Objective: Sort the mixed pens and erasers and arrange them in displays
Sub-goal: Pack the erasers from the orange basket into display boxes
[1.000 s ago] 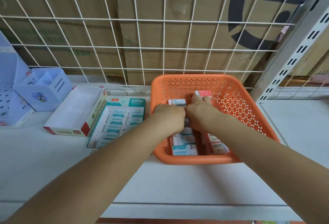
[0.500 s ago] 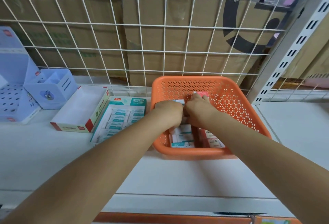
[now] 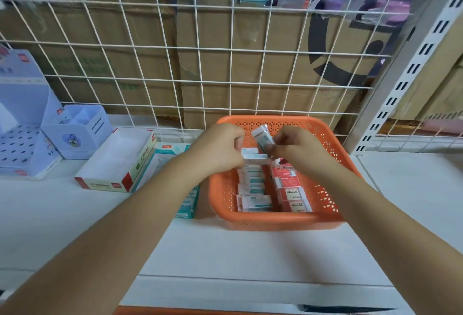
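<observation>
One open box [image 3: 117, 161] near orange basket [image 3: 275, 222]

A white metal shelf [image 3: 225, 252] stands before a white wire grid [image 3: 201, 81], with brown cardboard boxes [image 3: 250, 64] stacked behind it. A slotted grey upright [image 3: 400, 81] rises at the shelf's right rear corner under soft, even light.

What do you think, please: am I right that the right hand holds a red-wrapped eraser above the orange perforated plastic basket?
Not quite: the head view shows the right hand holds a white, teal-striped rectangular eraser, not a red-wrapped one, above the orange perforated plastic basket.
</observation>
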